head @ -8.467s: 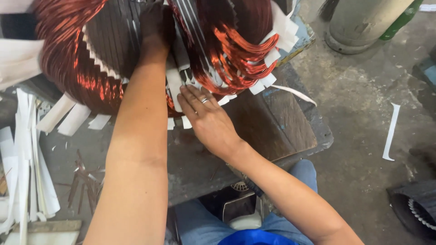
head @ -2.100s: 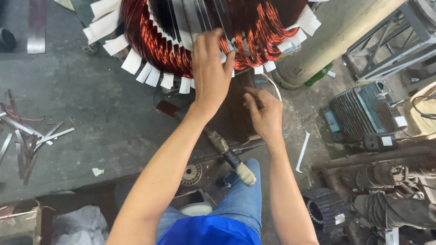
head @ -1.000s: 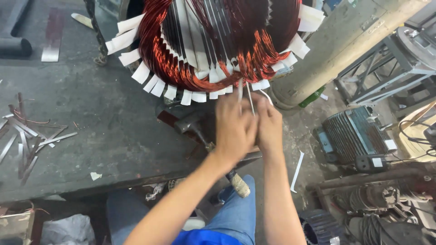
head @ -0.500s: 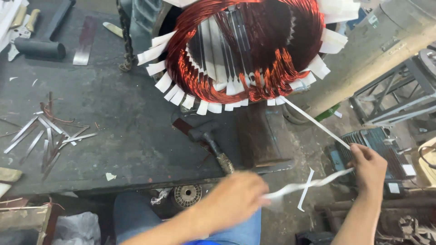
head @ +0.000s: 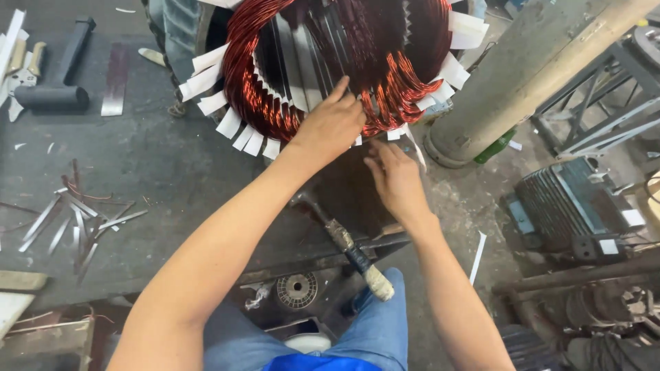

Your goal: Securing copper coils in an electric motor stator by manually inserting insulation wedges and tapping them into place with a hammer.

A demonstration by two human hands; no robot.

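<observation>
The left hand [head: 335, 124] is pressing its fingers against the lower inner edge of the copper winding [head: 265, 103] of a large motor stator [head: 344, 62], fingertips curled onto the coils and closed on nothing separate that can be made out. Just to its right and slightly nearer the body, the right hand [head: 394, 180] is lying flat and open, fingers reaching up toward the same lower rim, where a thin white strip [head: 414, 145] is hanging beside them; whether the fingertips are pinching it cannot be told. Below both hands a hammer [head: 344, 244] with a taped handle is lying on the dark workbench [head: 137, 172], its handle running toward the person's knees. Far to the left of the grip a black mallet [head: 58, 86] and scattered metal strips [head: 75, 220] are resting on the bench; to the right a grey cylinder [head: 522, 75] is leaning, with a finned motor housing [head: 564, 203] beyond it. Half a second ago the hands were well apart below the stator, stretching a long white strip between them; now both are back at the rim and that long strip is gone from between them. The stator is standing on edge, copper-red coils ringed by white insulation paper tabs [head: 230, 124] sticking outward.
</observation>
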